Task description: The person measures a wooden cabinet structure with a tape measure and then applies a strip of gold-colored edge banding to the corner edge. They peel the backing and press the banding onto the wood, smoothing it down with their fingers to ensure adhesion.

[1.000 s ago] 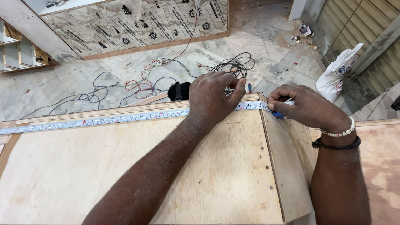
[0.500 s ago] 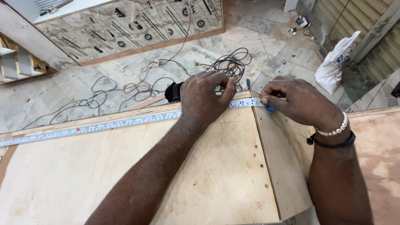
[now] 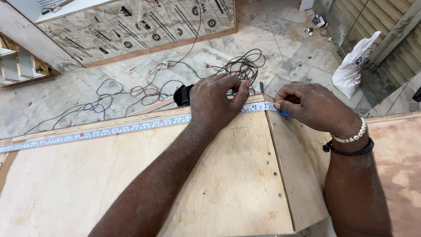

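The left hand (image 3: 217,103) presses the tape (image 3: 109,130) flat along the plywood's (image 3: 131,184) far edge, keeping it from shifting. The right hand (image 3: 313,105) pinches a blue pencil (image 3: 284,114) at the tape's right end.

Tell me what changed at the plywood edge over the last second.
Very little. The right hand shifted slightly along the measuring tape, keeping its blue pencil at the tape's end. The left hand stayed pressed on the tape at the plywood panel edge. The view itself drifted a little. Tape, panel and the cables on the floor kept their places.
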